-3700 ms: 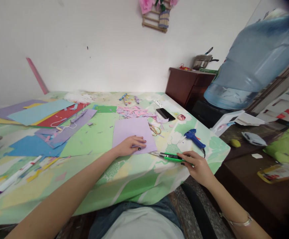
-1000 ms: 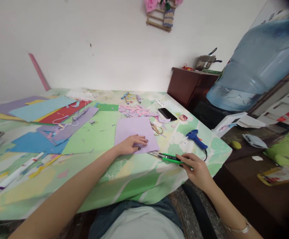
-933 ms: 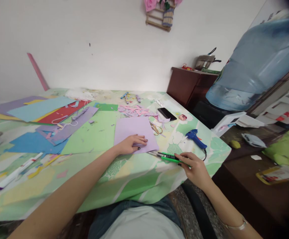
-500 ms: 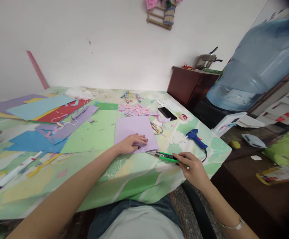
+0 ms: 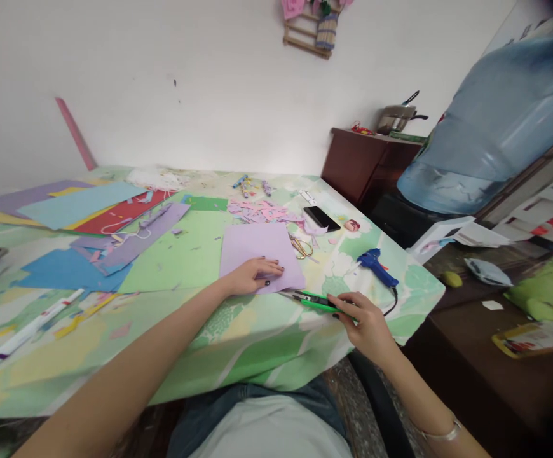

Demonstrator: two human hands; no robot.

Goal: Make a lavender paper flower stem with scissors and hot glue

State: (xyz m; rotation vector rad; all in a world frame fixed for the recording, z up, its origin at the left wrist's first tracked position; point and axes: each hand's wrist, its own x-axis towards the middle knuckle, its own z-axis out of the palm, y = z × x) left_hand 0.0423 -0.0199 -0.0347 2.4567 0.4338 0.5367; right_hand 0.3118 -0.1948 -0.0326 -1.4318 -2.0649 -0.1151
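Note:
A sheet of purple paper [image 5: 255, 245] lies on the table, and my left hand [image 5: 252, 276] rests flat over its lower part with fingers stretched out. My right hand [image 5: 362, 321] grips a green utility knife [image 5: 321, 302] by its rear end. The knife points left, its blade close to the paper's lower right edge; whether blade and paper touch I cannot tell. Gold-handled scissors [image 5: 301, 245] lie partly under the paper's right side. Light green paper [image 5: 181, 254] spreads out to the left of the purple sheet.
Pink paper scraps [image 5: 260, 211], a black phone [image 5: 321, 219] and a blue glue gun [image 5: 376, 267] lie beyond my hands. Blue paper [image 5: 74, 270], stacked coloured sheets [image 5: 81, 207] and a white marker-like stick [image 5: 28, 337] are at left. A large water bottle [image 5: 477, 140] stands at right.
The view has shifted very slightly. My right hand and the knife have edged a little to the left; my left hand stays on the purple paper.

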